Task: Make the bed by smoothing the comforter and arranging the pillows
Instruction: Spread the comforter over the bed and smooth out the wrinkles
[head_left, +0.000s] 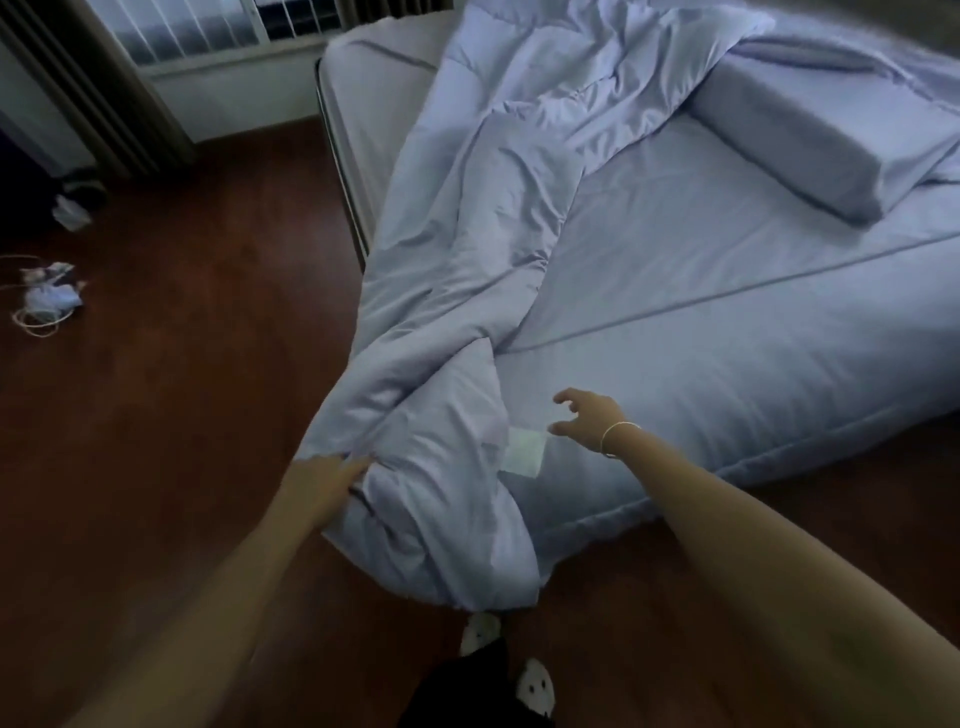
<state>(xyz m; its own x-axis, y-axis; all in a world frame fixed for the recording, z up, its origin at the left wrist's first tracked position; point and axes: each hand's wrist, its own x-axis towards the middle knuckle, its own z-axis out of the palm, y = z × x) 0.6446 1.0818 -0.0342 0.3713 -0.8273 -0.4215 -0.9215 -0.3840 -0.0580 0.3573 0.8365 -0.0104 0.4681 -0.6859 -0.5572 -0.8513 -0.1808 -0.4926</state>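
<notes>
I am working with two bare hands on one rumpled pale-lavender comforter (467, 291) and one rectangular lavender pillow (826, 150). My left hand (322, 480) is pressing fingers into the comforter's bunched near corner; whether they are closing I cannot tell. My right hand (587, 415) is hovering spread, gripping nothing, just beside a white tag (527, 452). The pillow is lying far across the bed (727, 322).

A single wide-angle head view looks forward and steeply down from standing height at the near corner of the bed (727, 322), close enough that both forearms reach in from the bottom edge. The lens bends straight lines toward the frame edges. The window (208, 26) sits at the top left, the wooden floor (182, 389) along the bed's left edge.
</notes>
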